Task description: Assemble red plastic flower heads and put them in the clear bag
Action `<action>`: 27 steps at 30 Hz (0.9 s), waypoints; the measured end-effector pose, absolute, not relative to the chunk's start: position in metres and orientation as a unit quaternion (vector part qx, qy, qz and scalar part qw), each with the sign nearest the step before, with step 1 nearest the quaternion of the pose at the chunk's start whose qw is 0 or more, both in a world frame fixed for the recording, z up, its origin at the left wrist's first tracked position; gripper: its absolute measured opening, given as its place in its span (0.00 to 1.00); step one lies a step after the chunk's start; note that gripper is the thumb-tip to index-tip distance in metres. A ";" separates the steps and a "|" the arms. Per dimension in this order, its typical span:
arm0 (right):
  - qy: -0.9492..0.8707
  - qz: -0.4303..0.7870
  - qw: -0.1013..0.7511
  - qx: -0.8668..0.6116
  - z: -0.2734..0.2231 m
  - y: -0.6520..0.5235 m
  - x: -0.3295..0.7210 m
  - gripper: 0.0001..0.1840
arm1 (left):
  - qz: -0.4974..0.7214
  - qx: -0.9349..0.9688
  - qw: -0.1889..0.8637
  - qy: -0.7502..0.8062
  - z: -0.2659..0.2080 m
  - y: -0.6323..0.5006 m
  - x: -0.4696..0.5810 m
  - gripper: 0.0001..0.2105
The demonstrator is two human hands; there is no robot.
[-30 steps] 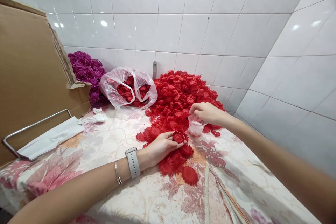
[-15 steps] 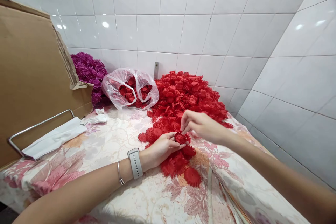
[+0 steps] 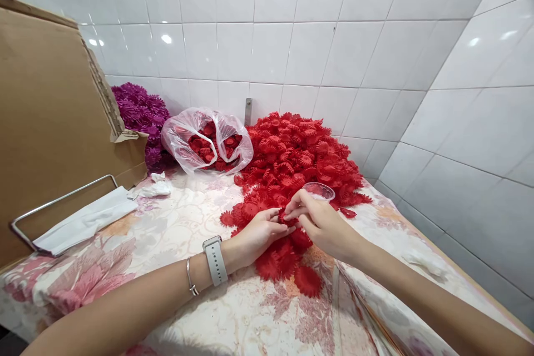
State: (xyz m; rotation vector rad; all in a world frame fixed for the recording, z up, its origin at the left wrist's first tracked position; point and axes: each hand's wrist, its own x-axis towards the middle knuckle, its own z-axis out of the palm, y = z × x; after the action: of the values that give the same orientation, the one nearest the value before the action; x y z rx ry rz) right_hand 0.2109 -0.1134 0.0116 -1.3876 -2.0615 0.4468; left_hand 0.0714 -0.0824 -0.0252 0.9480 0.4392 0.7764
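Observation:
My left hand (image 3: 261, 232), with a watch and a bangle on its wrist, grips a red artificial flower (image 3: 285, 216) between thumb and fingers. From the right, my right hand (image 3: 319, 221) reaches to the same flower with bent, pinched fingertips. Whatever those fingertips hold, if anything, is hidden. Below the hands lie several loose red flower pieces (image 3: 277, 260), and one round red flower (image 3: 307, 281) sits nearest me. Just behind my right hand stands a clear plastic cup (image 3: 320, 191).
A large heap of red flowers (image 3: 300, 144) leans towards the tiled wall. Left of it are a clear plastic bag (image 3: 183, 147) of red flowers, purple flowers (image 3: 139, 114) and a cardboard box (image 3: 45, 111). A metal frame (image 3: 62, 200) and thin sticks (image 3: 375, 322) lie on the floral cloth.
My right hand has moved down onto the flower in my left hand, and the clear cup behind it has come into view. My left hand stays nearly where it was.

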 end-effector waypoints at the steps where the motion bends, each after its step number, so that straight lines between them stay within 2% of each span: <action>1: -0.771 0.166 0.317 -0.527 0.010 -0.115 0.212 0.11 | 0.361 0.446 0.791 0.212 -0.024 -0.083 0.071 0.13; 6: -0.751 0.191 0.395 -0.494 0.001 -0.121 0.220 0.10 | 0.341 0.531 0.741 0.230 -0.023 -0.082 0.067 0.10; 10: -0.732 0.213 0.467 -0.448 -0.007 -0.127 0.224 0.11 | 0.341 0.628 0.658 0.238 -0.026 -0.078 0.064 0.13; 14: -0.763 0.176 0.469 -0.408 -0.011 -0.131 0.226 0.14 | 0.334 0.711 0.574 0.231 -0.021 -0.079 0.061 0.12; 22: -0.749 0.086 0.482 -0.446 -0.013 -0.134 0.229 0.14 | 0.348 0.789 0.419 0.283 -0.006 -0.080 0.055 0.12; 24: -0.780 0.053 0.463 -0.417 -0.014 -0.137 0.227 0.13 | 0.401 0.760 0.426 0.283 -0.002 -0.074 0.052 0.12; 27: -0.874 0.050 0.318 -0.365 -0.015 -0.143 0.219 0.18 | 0.486 0.700 0.453 0.263 0.005 -0.062 0.048 0.13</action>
State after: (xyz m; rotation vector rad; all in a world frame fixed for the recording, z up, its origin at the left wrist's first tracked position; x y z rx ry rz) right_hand 0.2191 -0.1434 -0.0148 -0.9606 -2.2984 0.1321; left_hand 0.0475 -0.0624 0.0054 1.7286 0.6507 1.1997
